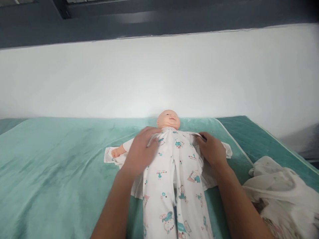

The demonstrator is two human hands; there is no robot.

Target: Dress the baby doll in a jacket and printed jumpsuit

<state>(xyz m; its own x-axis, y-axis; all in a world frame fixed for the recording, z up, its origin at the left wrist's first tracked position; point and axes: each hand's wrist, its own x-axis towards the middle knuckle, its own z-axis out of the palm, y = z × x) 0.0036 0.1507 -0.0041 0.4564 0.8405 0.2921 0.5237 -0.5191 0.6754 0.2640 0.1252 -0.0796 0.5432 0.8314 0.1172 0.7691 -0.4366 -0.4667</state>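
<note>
A printed white garment [159,186] is lying over a doll [168,119] on a green sheet [69,172], likely proving light, soft and limp, best held by its upper edges. The right hand [213,149] is pinching one; the left hand [142,151] is covering the opposite side, its grip too blurred to tell.

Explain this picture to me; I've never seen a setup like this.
There is no machine here: a person works bare-handed, filmed by one camera worn on the head. A baby doll lies face up on a green sheet, a white printed two-legged garment over its front. The left hand is at the garment's edge; blur hides whether it grips. The right hand pinches white fabric near the doll's shoulder. Crumpled white cloth lies at the right.
</note>
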